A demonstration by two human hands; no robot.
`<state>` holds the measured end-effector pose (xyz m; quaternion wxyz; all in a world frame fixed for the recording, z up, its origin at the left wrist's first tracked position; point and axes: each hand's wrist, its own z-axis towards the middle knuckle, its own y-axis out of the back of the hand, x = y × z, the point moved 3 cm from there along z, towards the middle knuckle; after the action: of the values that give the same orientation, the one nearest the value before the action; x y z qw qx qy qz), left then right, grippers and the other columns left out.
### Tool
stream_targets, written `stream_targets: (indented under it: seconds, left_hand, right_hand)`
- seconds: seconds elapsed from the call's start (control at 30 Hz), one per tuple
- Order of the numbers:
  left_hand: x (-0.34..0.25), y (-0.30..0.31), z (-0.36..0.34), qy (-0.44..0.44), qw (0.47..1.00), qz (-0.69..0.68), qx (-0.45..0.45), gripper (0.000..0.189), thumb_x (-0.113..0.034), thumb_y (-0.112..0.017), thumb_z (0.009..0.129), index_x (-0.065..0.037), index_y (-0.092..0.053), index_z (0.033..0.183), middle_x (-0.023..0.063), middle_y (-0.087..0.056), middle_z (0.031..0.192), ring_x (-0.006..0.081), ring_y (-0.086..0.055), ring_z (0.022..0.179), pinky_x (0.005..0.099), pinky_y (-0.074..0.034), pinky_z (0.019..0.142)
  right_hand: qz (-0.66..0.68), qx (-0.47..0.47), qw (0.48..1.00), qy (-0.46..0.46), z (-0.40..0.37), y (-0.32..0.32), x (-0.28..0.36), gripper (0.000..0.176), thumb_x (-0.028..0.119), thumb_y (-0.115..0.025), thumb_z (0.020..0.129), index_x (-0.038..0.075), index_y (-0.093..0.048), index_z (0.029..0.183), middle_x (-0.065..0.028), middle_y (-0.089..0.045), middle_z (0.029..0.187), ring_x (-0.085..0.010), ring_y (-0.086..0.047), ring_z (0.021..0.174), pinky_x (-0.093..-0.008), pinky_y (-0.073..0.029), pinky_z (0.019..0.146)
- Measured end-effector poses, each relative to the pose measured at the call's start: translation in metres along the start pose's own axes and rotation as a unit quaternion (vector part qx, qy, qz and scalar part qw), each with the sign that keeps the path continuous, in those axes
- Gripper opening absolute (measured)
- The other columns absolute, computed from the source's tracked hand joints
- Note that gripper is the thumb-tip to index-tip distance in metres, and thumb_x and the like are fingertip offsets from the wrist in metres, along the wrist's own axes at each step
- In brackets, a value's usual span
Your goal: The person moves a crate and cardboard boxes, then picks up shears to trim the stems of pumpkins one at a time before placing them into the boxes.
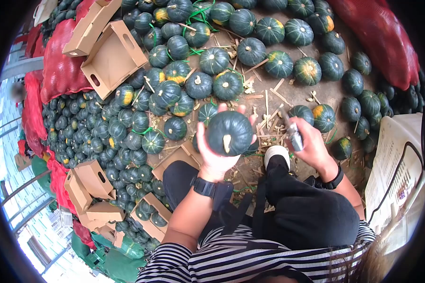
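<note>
A round dark-green kabocha squash (pixel 231 131) rests in my left hand (pixel 212 162), palm up with the fingers curled round its underside. Its pale, dry stem (pixel 227 143) points toward me. To the right, my right hand (pixel 311 147) is closed around a metal cutting tool (pixel 294 137) that looks like pruning shears; it is blurred, and part of its handle is hidden by the fingers. The tool is apart from the squash. Cut stem pieces (pixel 269 120) lie scattered on the ground beneath both hands.
Many squashes (pixel 270 31) cover the ground ahead, with a large heap (pixel 99 122) to the left. Open cardboard boxes (pixel 113 59) sit on the heap. Red mesh sacks (pixel 63 61) stand at the left, another (pixel 378 37) at upper right. A white plastic crate (pixel 392 160) is at my right.
</note>
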<state>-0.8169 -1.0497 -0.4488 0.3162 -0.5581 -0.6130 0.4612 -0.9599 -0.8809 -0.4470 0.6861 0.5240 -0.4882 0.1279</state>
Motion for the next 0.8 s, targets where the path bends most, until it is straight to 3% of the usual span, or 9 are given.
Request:
stream_targets:
  seconds: [0.07, 0.23, 0.43, 0.5, 0.6, 0.63, 0.7, 0.77, 0.8]
  left_hand:
    - [-0.005, 0.002, -0.001, -0.08, 0.997, -0.005, -0.006, 0.06, -0.059, -0.039, 0.088, -0.018, -0.044, 0.132, 0.013, -0.048, 0.13, 0.0388, -0.041, 0.124, 0.0571, -0.043, 0.092]
    - [-0.012, 0.014, -0.003, -0.076, 0.986, 0.05, -0.14, 0.055, -0.05, -0.04, 0.09, -0.013, -0.045, 0.131, 0.0126, -0.053, 0.124, 0.0323, -0.05, 0.116, 0.057, -0.043, 0.09]
    - [-0.029, 0.02, -0.011, 0.083, 0.98, 0.101, -0.146, 0.048, -0.041, -0.041, 0.092, -0.006, -0.048, 0.123, 0.0158, -0.056, 0.119, 0.0337, -0.056, 0.108, 0.0582, -0.046, 0.087]
    - [-0.029, 0.02, -0.01, 0.074, 0.983, 0.067, -0.156, 0.041, -0.036, -0.046, 0.091, -0.005, -0.051, 0.119, 0.0142, -0.058, 0.114, 0.0306, -0.058, 0.104, 0.0523, -0.048, 0.087]
    - [-0.03, 0.021, -0.002, -0.104, 0.958, 0.169, -0.209, 0.034, -0.026, -0.053, 0.089, -0.007, -0.053, 0.118, 0.0114, -0.061, 0.108, 0.0238, -0.06, 0.101, 0.0413, -0.049, 0.089]
    - [-0.03, 0.019, -0.003, -0.108, 0.967, 0.147, -0.18, 0.037, -0.027, -0.055, 0.088, -0.008, -0.053, 0.119, 0.0112, -0.061, 0.109, 0.0248, -0.06, 0.101, 0.0426, -0.049, 0.089]
    - [-0.033, 0.011, -0.016, -0.009, 0.997, -0.029, -0.073, 0.037, -0.022, -0.059, 0.086, -0.011, -0.052, 0.121, 0.0077, -0.059, 0.109, 0.0216, -0.059, 0.099, 0.0405, -0.05, 0.087]
    - [-0.046, 0.012, -0.044, -0.012, 0.998, -0.032, 0.054, 0.043, -0.025, -0.06, 0.085, -0.013, -0.049, 0.125, 0.0082, -0.057, 0.113, 0.0227, -0.059, 0.102, 0.042, -0.048, 0.091]
    - [-0.056, 0.022, -0.057, -0.051, 0.998, 0.007, 0.045, 0.045, -0.027, -0.059, 0.085, -0.013, -0.047, 0.126, 0.0086, -0.056, 0.114, 0.0236, -0.059, 0.102, 0.0433, -0.048, 0.09]
  right_hand:
    - [-0.077, 0.019, 0.995, 0.054, 0.008, -0.001, 0.018, 0.05, 0.01, -0.069, 0.064, 0.009, -0.053, 0.112, -0.0102, -0.054, 0.089, -0.0288, -0.055, 0.086, -0.0382, -0.044, 0.077]
    - [-0.203, 0.05, 0.963, 0.171, 0.03, -0.005, 0.042, 0.049, 0.011, -0.065, 0.067, 0.011, -0.053, 0.114, -0.0072, -0.053, 0.095, -0.0254, -0.053, 0.089, -0.0376, -0.041, 0.082]
    - [-0.217, 0.124, 0.948, 0.196, 0.036, -0.012, 0.048, 0.043, 0.011, -0.063, 0.069, 0.011, -0.052, 0.111, -0.0068, -0.053, 0.088, -0.024, -0.054, 0.084, -0.0359, -0.043, 0.076]
    - [-0.18, 0.135, 0.96, 0.169, 0.03, -0.018, 0.049, 0.046, 0.013, -0.069, 0.063, 0.008, -0.05, 0.104, -0.01, -0.055, 0.081, -0.03, -0.059, 0.073, -0.0395, -0.046, 0.065]
    - [-0.067, 0.212, 0.975, 0.027, 0.022, -0.033, 0.047, 0.034, 0.011, -0.065, 0.071, 0.005, -0.048, 0.101, -0.0183, -0.061, 0.082, -0.0375, -0.061, 0.07, -0.0436, -0.048, 0.062]
    - [0.058, 0.257, 0.965, -0.007, 0.027, -0.033, 0.05, 0.036, 0.014, -0.067, 0.075, 0.006, -0.049, 0.105, -0.0133, -0.062, 0.084, -0.029, -0.063, 0.071, -0.0382, -0.048, 0.062]
    - [0.265, 0.198, 0.933, -0.145, 0.026, -0.03, 0.044, 0.041, 0.015, -0.069, 0.076, 0.006, -0.05, 0.112, -0.0047, -0.059, 0.085, -0.0167, -0.06, 0.074, -0.0325, -0.047, 0.064]
    - [0.233, 0.086, 0.946, -0.209, 0.033, -0.021, 0.029, 0.045, 0.012, -0.068, 0.077, 0.006, -0.05, 0.117, 0.0002, -0.055, 0.09, -0.01, -0.052, 0.081, -0.0281, -0.046, 0.069]
    - [0.207, 0.03, 0.956, -0.206, 0.032, -0.014, 0.007, 0.048, 0.01, -0.067, 0.077, 0.005, -0.049, 0.121, -0.0021, -0.054, 0.097, -0.0123, -0.052, 0.083, -0.0277, -0.046, 0.072]
